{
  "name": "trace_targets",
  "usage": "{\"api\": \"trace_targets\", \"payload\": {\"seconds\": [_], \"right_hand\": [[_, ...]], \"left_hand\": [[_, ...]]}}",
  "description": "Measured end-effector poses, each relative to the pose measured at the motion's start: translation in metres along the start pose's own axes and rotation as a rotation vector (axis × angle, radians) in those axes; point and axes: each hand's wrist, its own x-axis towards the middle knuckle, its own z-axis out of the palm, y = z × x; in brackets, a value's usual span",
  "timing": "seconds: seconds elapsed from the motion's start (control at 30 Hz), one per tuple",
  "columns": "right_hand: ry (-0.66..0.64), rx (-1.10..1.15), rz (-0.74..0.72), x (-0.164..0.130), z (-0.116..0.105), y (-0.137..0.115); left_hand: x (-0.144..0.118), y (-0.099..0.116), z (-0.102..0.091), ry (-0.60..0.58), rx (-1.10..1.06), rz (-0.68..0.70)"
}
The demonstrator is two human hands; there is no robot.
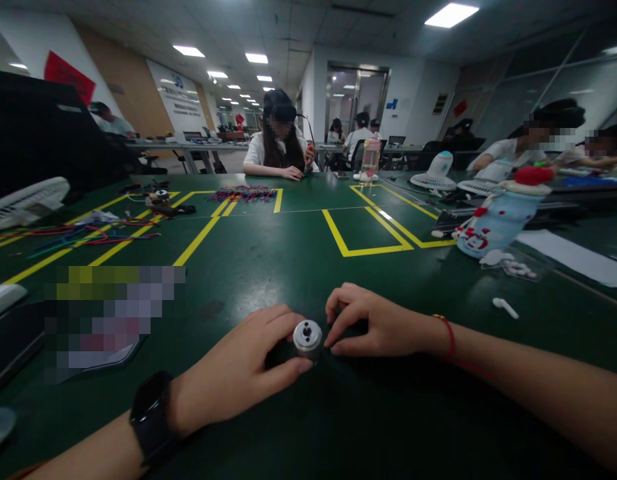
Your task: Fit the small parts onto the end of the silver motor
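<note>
1. One small metal cylinder (307,337), silver and round, with a dark hole at the centre of its flat top face; upright on the green table (298,267), close to the near edge, between two hands.
2. Left hand (241,370) curled around the cylinder from the left and below: thumb tip pressed against its lower side, fingers bent along its far side, pinching it lightly. One black smooth-faced watch (151,407) on that wrist.
3. Right hand (376,327) just to the right of the cylinder, fingers bent and drawn together, fingertips at or touching its right side; exact contact hard to tell. One thin red cord bracelet (449,335) on that wrist.
4. Table surface matte green, felt-like, marked with yellow tape lines (368,233) forming rectangles.
5. To the right, one small white plastic piece (505,307), well apart from the hands; beyond it one clear bag of white bits (518,268) and one light-blue bottle with red dots (493,223), lying tilted.
6. To the left, loose red and blue wires (83,235); farther off, one bundle of coloured wires (243,194).
7. Across the table, one seated person in white (278,150); one pink-capped clear bottle (370,160) nearby; one white desk fan (437,172) to the right.
</note>
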Motion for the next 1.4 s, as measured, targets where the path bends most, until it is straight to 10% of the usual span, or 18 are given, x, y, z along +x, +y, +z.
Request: {"api": "trace_targets", "payload": {"seconds": [0.2, 0.5, 0.9, 1.23, 1.4], "right_hand": [[0.028, 0.155, 0.036, 0.000, -0.004, 0.004], [0.398, 0.463, 0.366, 0.007, -0.004, 0.028], [0.000, 0.018, 0.024, 0.001, -0.007, -0.006], [0.380, 0.250, 0.058, 0.019, 0.003, -0.033], [0.301, 0.199, 0.010, 0.019, 0.004, -0.058]], "left_hand": [[0.000, -0.003, 0.000, 0.001, -0.007, 0.002], [-0.011, -0.001, -0.006, 0.039, 0.060, -0.004], [-0.013, -0.001, -0.002, -0.079, 0.304, -0.066], [-0.016, -0.008, -0.004, -0.066, 0.309, -0.035], [-0.015, -0.002, -0.003, -0.072, 0.320, -0.031]]}}
